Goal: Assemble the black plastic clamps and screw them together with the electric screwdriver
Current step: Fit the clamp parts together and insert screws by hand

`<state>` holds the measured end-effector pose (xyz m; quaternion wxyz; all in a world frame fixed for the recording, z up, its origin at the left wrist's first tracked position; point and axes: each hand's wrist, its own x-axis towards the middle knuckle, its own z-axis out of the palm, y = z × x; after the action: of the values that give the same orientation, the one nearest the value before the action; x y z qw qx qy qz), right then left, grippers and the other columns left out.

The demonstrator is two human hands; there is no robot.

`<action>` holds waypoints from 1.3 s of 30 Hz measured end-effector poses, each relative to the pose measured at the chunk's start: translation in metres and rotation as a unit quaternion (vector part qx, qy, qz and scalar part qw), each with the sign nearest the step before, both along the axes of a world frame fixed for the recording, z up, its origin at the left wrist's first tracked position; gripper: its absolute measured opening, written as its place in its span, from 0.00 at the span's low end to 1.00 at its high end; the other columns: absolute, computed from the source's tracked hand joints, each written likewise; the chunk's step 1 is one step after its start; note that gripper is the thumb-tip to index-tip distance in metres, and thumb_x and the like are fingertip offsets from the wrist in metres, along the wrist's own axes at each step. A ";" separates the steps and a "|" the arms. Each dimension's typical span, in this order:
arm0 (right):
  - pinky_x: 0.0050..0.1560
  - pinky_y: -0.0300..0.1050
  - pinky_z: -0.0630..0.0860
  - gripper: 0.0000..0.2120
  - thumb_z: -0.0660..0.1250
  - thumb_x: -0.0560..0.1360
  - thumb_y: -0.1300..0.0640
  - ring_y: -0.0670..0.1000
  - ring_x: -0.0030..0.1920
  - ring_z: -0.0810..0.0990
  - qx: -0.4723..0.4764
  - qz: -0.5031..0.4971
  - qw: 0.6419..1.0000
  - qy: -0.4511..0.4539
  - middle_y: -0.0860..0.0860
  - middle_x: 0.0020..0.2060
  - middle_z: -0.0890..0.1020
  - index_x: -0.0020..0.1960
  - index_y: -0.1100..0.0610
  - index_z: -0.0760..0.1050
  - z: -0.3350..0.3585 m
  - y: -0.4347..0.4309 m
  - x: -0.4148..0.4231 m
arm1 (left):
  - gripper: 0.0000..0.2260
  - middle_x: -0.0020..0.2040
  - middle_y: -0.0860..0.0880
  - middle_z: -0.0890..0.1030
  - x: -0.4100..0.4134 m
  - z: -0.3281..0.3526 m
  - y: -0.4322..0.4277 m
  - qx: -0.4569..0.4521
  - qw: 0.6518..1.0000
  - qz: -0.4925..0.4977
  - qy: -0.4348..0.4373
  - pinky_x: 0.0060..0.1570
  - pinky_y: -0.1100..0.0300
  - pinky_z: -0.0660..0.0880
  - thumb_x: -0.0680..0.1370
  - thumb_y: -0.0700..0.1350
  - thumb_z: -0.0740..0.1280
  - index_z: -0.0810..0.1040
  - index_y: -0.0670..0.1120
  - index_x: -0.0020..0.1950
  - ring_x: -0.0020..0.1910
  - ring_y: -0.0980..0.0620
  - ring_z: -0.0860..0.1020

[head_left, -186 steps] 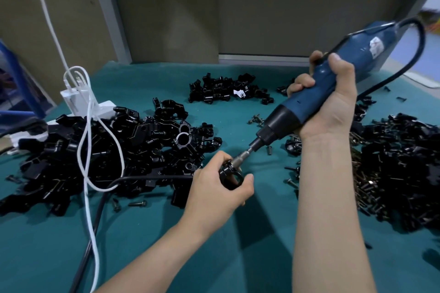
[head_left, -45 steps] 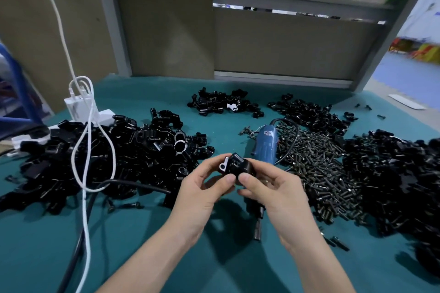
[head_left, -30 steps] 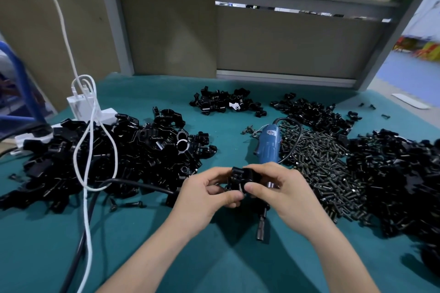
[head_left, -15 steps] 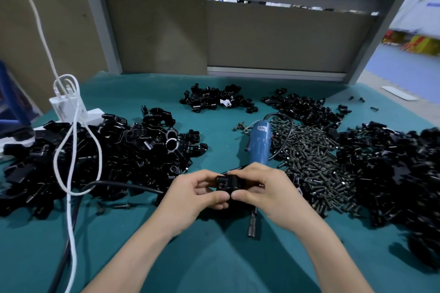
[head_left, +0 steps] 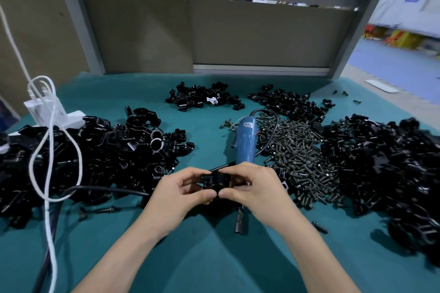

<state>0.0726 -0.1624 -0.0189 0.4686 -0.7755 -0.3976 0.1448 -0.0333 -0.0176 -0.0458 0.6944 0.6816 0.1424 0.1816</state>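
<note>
Screwdriver point(head_left: 245, 145) down; both hands point(head_left: 177, 195) around clamp point(head_left: 212, 181)

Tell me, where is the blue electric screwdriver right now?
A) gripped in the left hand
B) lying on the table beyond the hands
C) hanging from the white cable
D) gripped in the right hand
B: the blue electric screwdriver lies on the green table, just beyond the left hand and right hand, which together pinch a black clamp.

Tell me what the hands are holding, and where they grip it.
Both hands hold one black clamp: the left hand pinches its left end, the right hand its right end.
</note>
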 end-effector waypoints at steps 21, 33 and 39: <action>0.40 0.26 0.76 0.12 0.72 0.72 0.62 0.37 0.37 0.79 -0.014 -0.232 0.967 -0.107 0.40 0.39 0.81 0.51 0.47 0.80 0.038 -0.045 0.042 | 0.15 0.43 0.51 0.86 0.000 0.001 -0.005 0.041 0.999 0.031 -0.013 0.41 0.70 0.77 0.66 0.29 0.74 0.82 0.45 0.47 0.40 0.57 0.82; 0.43 0.43 0.71 0.04 0.68 0.76 0.63 0.56 0.44 0.78 -0.247 -0.323 0.894 -0.186 0.58 0.48 0.81 0.47 0.60 0.82 -0.004 -0.067 0.122 | 0.15 0.44 0.52 0.86 0.000 0.003 -0.008 0.045 0.998 0.038 -0.008 0.41 0.71 0.76 0.67 0.30 0.75 0.83 0.48 0.47 0.40 0.57 0.83; 0.40 0.44 0.72 0.08 0.67 0.74 0.66 0.55 0.42 0.78 -0.323 -0.244 0.897 -0.179 0.54 0.42 0.80 0.39 0.56 0.76 0.010 -0.059 0.136 | 0.15 0.44 0.51 0.86 0.000 0.002 -0.009 0.058 0.998 0.032 0.007 0.44 0.67 0.78 0.67 0.32 0.76 0.83 0.49 0.47 0.41 0.53 0.83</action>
<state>0.2084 -0.2212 -0.0090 0.1332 -0.9697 -0.2047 0.0051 -0.0332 -0.0263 -0.0440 0.6464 0.7170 0.1588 0.2069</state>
